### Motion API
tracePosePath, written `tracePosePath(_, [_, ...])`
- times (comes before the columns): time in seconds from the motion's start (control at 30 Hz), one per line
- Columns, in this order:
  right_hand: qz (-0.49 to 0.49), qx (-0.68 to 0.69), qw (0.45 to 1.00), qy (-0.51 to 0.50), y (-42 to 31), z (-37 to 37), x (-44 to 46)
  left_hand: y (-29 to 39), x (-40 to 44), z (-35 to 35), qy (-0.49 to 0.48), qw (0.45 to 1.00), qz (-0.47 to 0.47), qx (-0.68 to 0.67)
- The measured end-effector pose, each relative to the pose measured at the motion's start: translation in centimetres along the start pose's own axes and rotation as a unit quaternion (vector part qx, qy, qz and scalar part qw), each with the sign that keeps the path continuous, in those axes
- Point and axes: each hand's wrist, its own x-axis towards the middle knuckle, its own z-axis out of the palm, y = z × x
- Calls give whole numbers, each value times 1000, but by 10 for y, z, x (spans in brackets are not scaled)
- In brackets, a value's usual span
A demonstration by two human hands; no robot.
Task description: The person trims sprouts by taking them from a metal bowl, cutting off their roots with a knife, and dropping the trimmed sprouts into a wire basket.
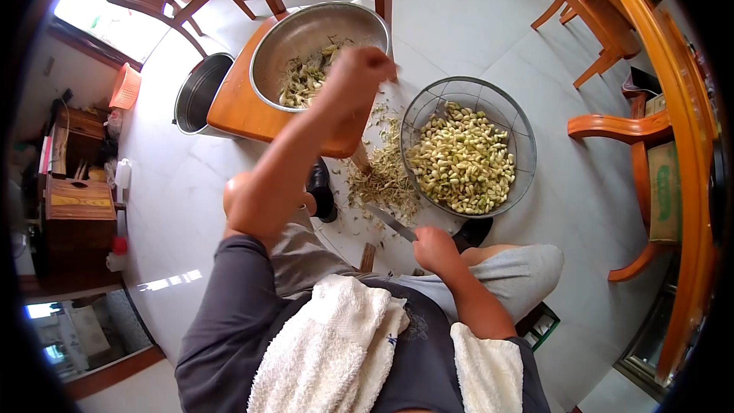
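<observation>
My right hand (436, 251) is wrapped around the handle of a knife (394, 222), its blade pointing up and left over the floor. My left hand (365, 70) is raised at the right rim of a metal colander (267, 50). Its fingers are curled together and slightly blurred; what they hold, if anything, cannot be made out. In the colander lie untrimmed bulbs (300, 84) with stringy roots and stalks. A round wire basket (523, 118) on the floor holds a heap of trimmed, pale yellow-green bulbs (462, 160).
The colander rests on a wooden chair (252, 118). Trimmings (386, 183) are scattered on the tiled floor between chair and basket. A metal bucket (200, 95) stands left of the chair. More wooden chairs (592, 19) and a wooden table (680, 69) are at the right.
</observation>
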Motion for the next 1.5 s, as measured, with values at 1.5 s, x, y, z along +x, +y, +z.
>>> tracePosePath(1.5, [-244,68,877,407,-58,-59,-28,-91,-154,43,-99,766,-167,-613])
